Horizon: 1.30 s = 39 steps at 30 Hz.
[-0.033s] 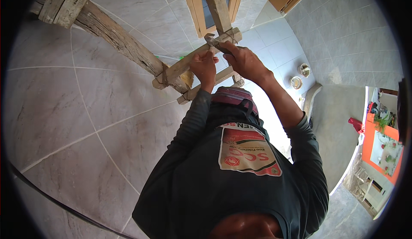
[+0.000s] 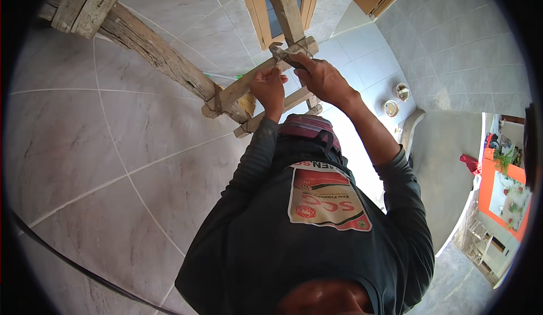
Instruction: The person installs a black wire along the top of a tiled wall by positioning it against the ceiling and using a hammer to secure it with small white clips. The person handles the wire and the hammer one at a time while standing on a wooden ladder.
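Observation:
My right hand [image 2: 327, 83] is closed round the handle of what looks like a hammer [image 2: 276, 49]. Its metal head is at a rough wooden crossbar [image 2: 244, 86], near the bar's upper right end. Just below that head, my left hand [image 2: 268, 93] has its fingers pinched together beside the bar. What they pinch is too small to make out. The crossbar meets an upright post [image 2: 285, 12] on the right and a weathered beam [image 2: 164, 57] on the left, with ties round the joints. Nearer to me runs a second wooden bar [image 2: 291, 101].
Two small round containers, one pale [image 2: 391, 108] and one with something in it [image 2: 401, 92], stand on the tiled floor at right. A wood-framed window [image 2: 254, 9] is behind the post. Large grey tiles [image 2: 169, 190] spread at left, crossed by a black cable [image 2: 85, 274].

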Available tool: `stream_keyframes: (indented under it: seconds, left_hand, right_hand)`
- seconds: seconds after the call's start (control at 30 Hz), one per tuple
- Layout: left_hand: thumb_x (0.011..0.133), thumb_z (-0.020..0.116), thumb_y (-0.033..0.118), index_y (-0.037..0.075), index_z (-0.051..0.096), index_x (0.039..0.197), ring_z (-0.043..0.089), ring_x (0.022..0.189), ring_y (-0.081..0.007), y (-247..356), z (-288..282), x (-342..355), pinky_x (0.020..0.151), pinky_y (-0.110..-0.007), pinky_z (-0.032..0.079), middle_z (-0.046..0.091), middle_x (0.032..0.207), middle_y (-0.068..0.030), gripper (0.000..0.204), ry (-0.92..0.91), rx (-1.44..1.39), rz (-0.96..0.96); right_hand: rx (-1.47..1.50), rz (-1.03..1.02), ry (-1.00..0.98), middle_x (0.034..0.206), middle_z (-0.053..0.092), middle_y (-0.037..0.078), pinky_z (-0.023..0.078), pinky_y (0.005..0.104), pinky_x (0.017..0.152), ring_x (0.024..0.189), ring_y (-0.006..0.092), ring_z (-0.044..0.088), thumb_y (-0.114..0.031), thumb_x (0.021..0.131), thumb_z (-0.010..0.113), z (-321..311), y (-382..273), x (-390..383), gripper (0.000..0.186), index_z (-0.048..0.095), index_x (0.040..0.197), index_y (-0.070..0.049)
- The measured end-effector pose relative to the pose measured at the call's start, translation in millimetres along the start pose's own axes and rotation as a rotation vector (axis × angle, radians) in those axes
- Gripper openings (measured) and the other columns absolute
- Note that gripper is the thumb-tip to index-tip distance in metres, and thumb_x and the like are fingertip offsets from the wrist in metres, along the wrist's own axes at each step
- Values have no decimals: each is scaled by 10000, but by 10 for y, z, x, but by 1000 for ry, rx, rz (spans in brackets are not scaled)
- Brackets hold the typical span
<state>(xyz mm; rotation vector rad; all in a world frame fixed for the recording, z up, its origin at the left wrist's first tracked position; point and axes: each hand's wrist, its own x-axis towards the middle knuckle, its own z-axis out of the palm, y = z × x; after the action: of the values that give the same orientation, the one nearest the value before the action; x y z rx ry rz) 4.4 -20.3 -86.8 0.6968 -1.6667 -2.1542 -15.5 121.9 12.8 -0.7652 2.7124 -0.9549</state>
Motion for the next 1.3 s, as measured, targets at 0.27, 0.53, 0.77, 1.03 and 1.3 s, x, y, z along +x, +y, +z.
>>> stream_keyframes:
  seconds: [0.27, 0.53, 0.77, 1.03, 1.3]
  left_hand:
    - [882, 702, 66, -13, 594, 966, 662, 696, -157, 363, -137, -73, 639, -272, 556, 679, 826, -109, 157, -142, -231, -19]
    - [905, 684, 75, -36, 616, 1074, 647, 718, -129, 877, -139, -272, 683, -264, 541, 675, 855, -79, 213, -425, -116, 83]
    - [903, 668, 29, -27, 594, 1144, 645, 803, -135, 1106, -39, -342, 771, -269, 531, 671, 944, -81, 258, -442, -225, 93]
    - [901, 661, 12, -46, 593, 1127, 625, 797, -141, 1088, -21, -308, 729, -259, 507, 669, 916, -86, 243, -512, -380, -199]
    - [939, 625, 68, -31, 627, 1060, 586, 775, -124, 1143, 8, -284, 699, -240, 465, 659, 863, -65, 156, -612, -333, -259]
  right_hand:
    - [419, 218, 352, 708, 611, 121, 450, 357, 605, 638, 176, 581, -250, 894, 699, -114, -119, -49, 446, 544, 1213, 20]
    - [723, 325, 218, 538, 478, -21, 321, 264, 369, 394, 67, 433, -259, 888, 719, -338, -250, 12, 315, 648, 995, 28]
    - [882, 279, 254, 562, 493, -26, 335, 248, 403, 444, 53, 450, -264, 901, 714, -195, -281, -103, 278, 615, 859, -8]
    - [1007, 220, 451, 570, 507, -40, 337, 223, 450, 496, 32, 446, -220, 906, 718, 26, -306, -243, 235, 611, 880, -13]
    - [976, 227, 573, 589, 527, -39, 342, 231, 474, 534, 36, 448, -192, 910, 705, 82, -361, -310, 207, 612, 855, -16]
